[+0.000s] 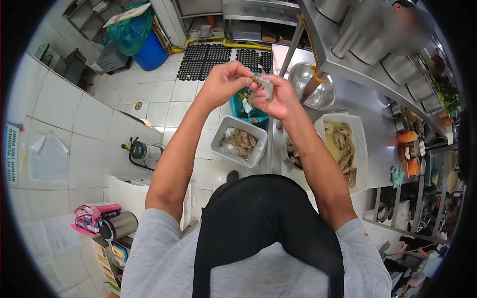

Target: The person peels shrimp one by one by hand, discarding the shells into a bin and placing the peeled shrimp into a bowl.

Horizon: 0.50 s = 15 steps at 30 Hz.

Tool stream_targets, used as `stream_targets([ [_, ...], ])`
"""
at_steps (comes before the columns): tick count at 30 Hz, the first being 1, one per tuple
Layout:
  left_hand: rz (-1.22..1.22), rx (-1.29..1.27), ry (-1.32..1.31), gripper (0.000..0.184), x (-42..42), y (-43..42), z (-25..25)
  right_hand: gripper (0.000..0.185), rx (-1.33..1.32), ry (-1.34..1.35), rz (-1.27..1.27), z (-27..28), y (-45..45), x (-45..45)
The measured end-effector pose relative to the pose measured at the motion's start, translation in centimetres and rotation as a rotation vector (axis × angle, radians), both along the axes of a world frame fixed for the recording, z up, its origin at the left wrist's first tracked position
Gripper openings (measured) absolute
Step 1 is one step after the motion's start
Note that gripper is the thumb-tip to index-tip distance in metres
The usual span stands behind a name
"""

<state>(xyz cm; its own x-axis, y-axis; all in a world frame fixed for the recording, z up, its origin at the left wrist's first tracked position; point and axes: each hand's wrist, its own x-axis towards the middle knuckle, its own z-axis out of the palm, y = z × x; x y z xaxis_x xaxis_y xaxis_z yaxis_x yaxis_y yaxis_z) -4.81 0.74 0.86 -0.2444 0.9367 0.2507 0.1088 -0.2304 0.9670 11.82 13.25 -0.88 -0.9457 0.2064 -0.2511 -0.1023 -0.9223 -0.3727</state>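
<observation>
A raw grey shrimp (267, 87) is held up between my two hands in the middle of the view. My right hand (279, 99) has its fingers wrapped round the body. My left hand (224, 85) pinches one end with thumb and fingertips. Below them, a grey-white bin (217, 133) contains a heap of brownish shrimp pieces, perhaps shells and heads. Partly hidden under my hands is a teal bin (258, 120) with scraps inside. To the right, several shrimp (344, 144) lie in yellowish liquid in a white plastic tub (361, 144). My right forearm partly covers a metal bowl (287, 154).
A large steel bowl (323, 94) stands on the steel counter (382, 134). Overhead, a steel shelf (343, 62) carries several pots. Black mats (203, 62) cover part of the tiled floor. A fire extinguisher (144, 150) stands at left, and a blue barrel (151, 54) behind.
</observation>
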Motion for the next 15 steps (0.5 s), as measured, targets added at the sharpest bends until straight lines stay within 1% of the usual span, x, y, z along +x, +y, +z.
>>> stream_targets([
  [1,0.006,-0.015,0.031,0.012,-0.3,-0.1,0.1,0.017,-0.001,-0.047,-0.004,0.4,-0.1,-0.1],
  [5,-0.028,-0.130,0.085,0.014,-1.4,-0.7,1.0,0.017,0.240,-0.062,0.076,-0.4,0.4,-0.7],
  [9,-0.118,-0.129,0.002,0.013,-2.4,-1.3,1.3,0.011,0.402,-0.025,0.085,0.3,-0.4,-0.5],
  [12,-0.126,-0.174,0.055,0.015,-2.5,-1.5,1.6,0.010,0.520,-0.091,0.051,0.7,-0.9,-0.5],
  [14,-0.141,-0.140,0.025,0.015,-2.2,-1.2,1.4,0.008,0.538,-0.036,0.010,0.1,-0.9,-0.8],
  [15,-0.148,-0.107,0.034,0.015,-2.0,-1.1,1.6,0.009,0.502,-0.030,-0.003,0.0,-1.0,-1.1],
])
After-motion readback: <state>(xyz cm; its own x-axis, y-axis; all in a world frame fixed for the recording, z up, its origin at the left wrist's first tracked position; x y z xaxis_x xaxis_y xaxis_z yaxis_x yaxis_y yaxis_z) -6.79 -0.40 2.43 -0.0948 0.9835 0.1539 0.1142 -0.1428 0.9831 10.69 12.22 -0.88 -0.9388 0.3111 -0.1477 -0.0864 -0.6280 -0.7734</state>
